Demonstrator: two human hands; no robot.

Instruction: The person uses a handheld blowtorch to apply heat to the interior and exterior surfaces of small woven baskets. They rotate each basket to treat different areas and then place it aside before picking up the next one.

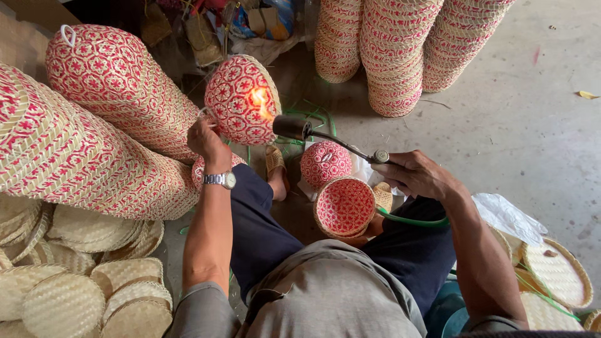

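Observation:
My left hand (205, 141) holds up a round red-and-straw woven basket (241, 100) by its rim, bottom facing me. My right hand (416, 174) grips a gas torch (325, 138) with a black nozzle and a green hose (410, 220). The torch's flame licks the basket's right side, where a bright orange glow shows. A silver watch (220, 180) sits on my left wrist. Between my knees rest two more red woven baskets, one open toward me (345, 206) and one behind it (325, 163).
Long stacks of red-patterned baskets (94, 125) lie at the left, with plain straw lids (69, 281) below them. More upright stacks (400, 50) stand at the top right. Flat woven trays (554, 272) and a white plastic bag (510, 219) lie at the right on the concrete floor.

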